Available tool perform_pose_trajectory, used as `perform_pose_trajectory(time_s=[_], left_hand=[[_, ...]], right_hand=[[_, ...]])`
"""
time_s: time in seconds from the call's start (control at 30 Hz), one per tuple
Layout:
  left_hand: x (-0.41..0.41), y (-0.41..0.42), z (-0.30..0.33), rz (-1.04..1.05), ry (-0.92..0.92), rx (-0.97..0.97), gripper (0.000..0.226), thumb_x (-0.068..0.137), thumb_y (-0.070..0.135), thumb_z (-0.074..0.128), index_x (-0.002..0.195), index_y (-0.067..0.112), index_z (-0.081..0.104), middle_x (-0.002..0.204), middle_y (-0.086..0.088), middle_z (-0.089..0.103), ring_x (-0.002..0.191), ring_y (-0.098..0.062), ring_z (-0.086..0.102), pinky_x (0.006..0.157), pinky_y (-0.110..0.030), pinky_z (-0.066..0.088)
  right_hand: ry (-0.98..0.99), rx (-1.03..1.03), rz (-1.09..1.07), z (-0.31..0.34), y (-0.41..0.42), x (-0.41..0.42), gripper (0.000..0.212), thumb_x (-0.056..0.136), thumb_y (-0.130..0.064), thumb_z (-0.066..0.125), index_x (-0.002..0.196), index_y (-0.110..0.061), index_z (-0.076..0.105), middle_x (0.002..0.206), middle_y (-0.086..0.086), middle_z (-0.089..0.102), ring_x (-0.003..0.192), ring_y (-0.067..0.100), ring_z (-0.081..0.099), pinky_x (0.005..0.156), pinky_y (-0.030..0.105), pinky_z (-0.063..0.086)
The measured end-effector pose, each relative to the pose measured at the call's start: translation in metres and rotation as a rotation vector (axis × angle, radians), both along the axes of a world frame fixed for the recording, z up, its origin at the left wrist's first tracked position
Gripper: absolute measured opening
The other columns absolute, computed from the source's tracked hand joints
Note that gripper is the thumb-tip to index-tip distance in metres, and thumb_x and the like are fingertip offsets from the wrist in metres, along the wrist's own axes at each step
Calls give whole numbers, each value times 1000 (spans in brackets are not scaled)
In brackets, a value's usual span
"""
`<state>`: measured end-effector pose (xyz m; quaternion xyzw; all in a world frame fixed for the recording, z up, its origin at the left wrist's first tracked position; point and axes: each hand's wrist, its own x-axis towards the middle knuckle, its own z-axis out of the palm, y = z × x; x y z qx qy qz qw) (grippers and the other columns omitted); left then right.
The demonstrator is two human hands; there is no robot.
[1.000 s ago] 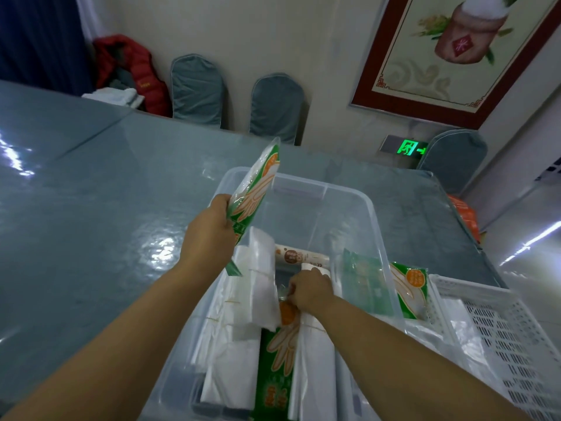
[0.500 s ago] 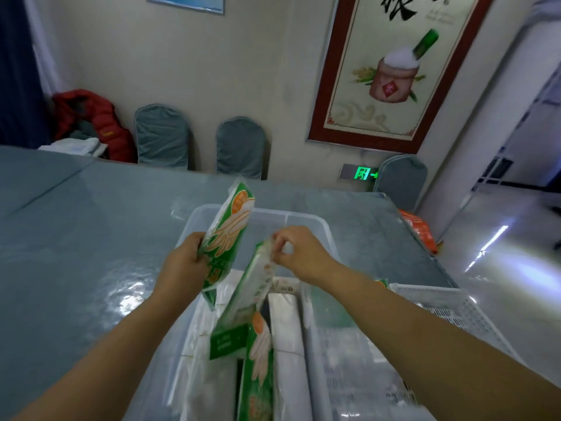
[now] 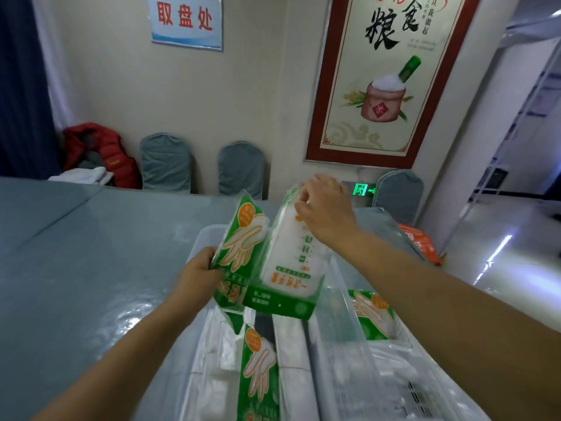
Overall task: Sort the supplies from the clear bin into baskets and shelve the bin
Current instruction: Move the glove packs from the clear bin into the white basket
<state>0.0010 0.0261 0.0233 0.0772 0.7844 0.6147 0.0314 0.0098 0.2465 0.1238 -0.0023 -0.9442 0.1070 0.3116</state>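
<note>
The left hand (image 3: 198,275) holds one green glove pack (image 3: 239,238) in its grip above the clear bin (image 3: 340,287); the right hand (image 3: 326,214) pinches a second pack (image 3: 288,259) by its top edge, just beside the first. More packs and white bags (image 3: 296,360) lie in the bin. A white basket (image 3: 406,387) (partly hidden by the right forearm) sits against it on the grey surface (image 3: 91,253), with covered chairs (image 3: 165,162) along the wall.

Grey-covered chairs (image 3: 165,162) line a beige wall (image 3: 258,86) beside a red-framed poster (image 3: 385,77).
</note>
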Motion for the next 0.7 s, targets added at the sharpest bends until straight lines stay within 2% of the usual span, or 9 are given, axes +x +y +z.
perform_pose_trajectory(time_s=[0.07,0.13,0.23,0.33,0.4,0.47,0.57,0.63,0.7], left_hand=[[-1,3,1,-3,-25,-20,38,77,-12,45,86,22,58,85,-7,67,80,-24,64,63,-31,50],[-1,7,2,-5,-44,-62,33,79,-9,46,84,21,58,83,-7,67,79,-23,64,61,-29,49],[-1,14,3,18,-88,-72,26,81,-7,46,82,18,56,80,-7,64,78,-24,62,57,-27,46],[1,22,7,-6,-188,69,27,81,-11,44,82,14,54,84,-12,64,77,-26,62,56,-29,46],[4,28,8,-56,-260,199,28,82,-13,42,85,12,54,84,-13,66,75,-26,63,55,-29,48],[5,32,8,-95,-288,251,30,83,-13,43,86,14,55,82,-9,67,74,-24,65,55,-29,49],[3,36,6,-124,-292,236,34,83,-13,44,86,18,56,83,-7,68,76,-24,66,57,-30,50],[-1,34,6,-115,-256,192,36,83,-13,45,84,22,56,81,-4,68,75,-22,65,56,-30,48],[-6,33,8,-107,-222,176,37,83,-12,46,84,23,56,82,-4,67,74,-22,64,58,-29,46]], right_hand=[[41,142,-71,14,3,0,7,85,-22,48,81,-16,47,86,3,57,91,26,51,93,40,29],[129,289,-166,23,4,1,9,87,-19,47,85,-12,51,84,8,62,83,29,55,91,42,32],[309,364,-245,29,-2,8,9,87,-16,50,86,-9,54,82,10,61,76,29,55,83,40,39],[427,339,-153,14,-15,24,11,83,-16,60,78,-9,54,74,9,56,64,25,50,64,37,43],[445,316,-67,-5,-22,35,13,82,-18,61,75,-9,54,72,8,55,58,23,48,52,31,38],[441,297,17,-25,-23,45,15,82,-21,60,73,-10,55,70,8,54,55,22,48,48,29,33],[392,185,76,-37,-10,55,17,79,-17,67,72,-10,54,71,8,55,55,22,49,47,30,39],[336,-37,43,-35,11,57,14,79,-12,68,80,-10,55,77,6,56,61,23,53,51,36,49],[251,-317,-24,-31,36,58,21,82,-12,64,99,-15,52,80,-3,54,68,18,56,61,39,52]])
